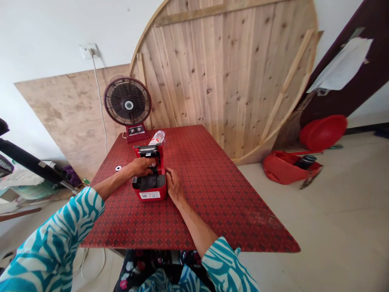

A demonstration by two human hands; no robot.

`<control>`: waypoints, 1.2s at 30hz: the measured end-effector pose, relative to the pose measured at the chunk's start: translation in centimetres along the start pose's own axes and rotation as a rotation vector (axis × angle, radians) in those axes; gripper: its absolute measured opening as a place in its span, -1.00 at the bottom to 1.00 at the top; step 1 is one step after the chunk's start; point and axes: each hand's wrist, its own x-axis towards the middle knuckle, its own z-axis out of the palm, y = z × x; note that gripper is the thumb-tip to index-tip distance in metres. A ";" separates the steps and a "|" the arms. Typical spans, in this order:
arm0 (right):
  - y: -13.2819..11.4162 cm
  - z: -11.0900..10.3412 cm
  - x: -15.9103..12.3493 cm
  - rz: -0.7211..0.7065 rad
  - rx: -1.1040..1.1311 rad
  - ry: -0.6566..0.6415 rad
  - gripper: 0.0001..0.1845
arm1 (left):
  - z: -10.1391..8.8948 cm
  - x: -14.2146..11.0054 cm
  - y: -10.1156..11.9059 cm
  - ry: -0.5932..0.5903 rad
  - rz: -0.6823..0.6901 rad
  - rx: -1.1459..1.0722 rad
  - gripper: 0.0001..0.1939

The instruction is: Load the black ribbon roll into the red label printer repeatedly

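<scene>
White ring (116, 168): left of the red machine (163, 193).
Left hand (142, 166): fingers bent inside the machine; grip hidden, cannot tell.
Red machine: on the table (212, 178), open; inside work seemingly underway, calling for careful fingers.
Right hand (175, 186): half-open, against its right side.

- Worktop (225, 194), red, diamond-patterned
- Maroon desk fan (128, 106), far left corner
- Plastic bottle (157, 138), behind the printer
- Red label printer (152, 193), lid raised
- Small white ring (118, 168), left edge

2 hands (142, 166) (175, 185), 1 red machine (151, 187), 1 table (209, 186), 1 fan (128, 104), 1 bottle (157, 137).
</scene>
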 end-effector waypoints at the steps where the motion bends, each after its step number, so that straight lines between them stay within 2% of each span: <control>1: 0.0 0.0 0.0 0.004 0.000 0.001 -0.66 | -0.2 -0.6 0.1 0.060 -0.005 -0.018 -0.60; 4: -0.1 0.0 -0.1 0.011 -0.006 -0.002 -0.64 | -0.9 -3.3 0.1 0.232 0.074 -0.138 -0.54; 7: -0.1 -0.2 -0.2 0.006 -0.014 -0.006 -0.64 | -1.8 -6.1 -1.1 0.390 0.110 -0.346 -0.48; 11: -0.2 -0.4 -0.3 0.008 -0.010 -0.016 -0.65 | -2.8 -8.1 -5.2 0.594 -0.074 -0.582 -0.43; 13: -0.2 -0.5 -0.2 0.014 -0.004 -0.018 -0.65 | -2.5 -7.9 -7.8 0.645 -0.169 -0.690 -0.48; 16: -0.2 -0.6 -0.2 0.033 -0.004 -0.023 -0.65 | -0.9 -6.2 -11.4 0.720 -0.335 -0.760 -0.60; 20: -0.3 -0.8 -0.2 0.079 -0.016 -0.044 -0.63 | 1.9 -2.4 -14.1 0.664 -0.503 -0.645 -0.76; 24: -0.6 -0.9 -0.3 0.083 -0.021 -0.044 -0.62 | 4.0 1.0 -14.8 0.592 -0.491 -0.577 -0.73; 27: -0.6 -0.9 -0.3 0.074 -0.027 -0.044 -0.62 | 5.1 2.3 -14.5 0.522 -0.461 -0.539 -0.74; 31: -0.5 -0.7 -0.2 0.076 -0.024 -0.033 -0.65 | 5.6 2.9 -14.1 0.449 -0.431 -0.523 -0.74; 34: -0.6 -0.7 -0.1 0.071 -0.015 -0.023 -0.66 | 5.3 2.1 -14.8 0.416 -0.394 -0.577 -0.57; 36: -0.6 -0.7 -0.1 0.064 -0.011 -0.027 -0.66 | 5.1 0.6 -15.8 0.470 -0.380 -0.724 -0.46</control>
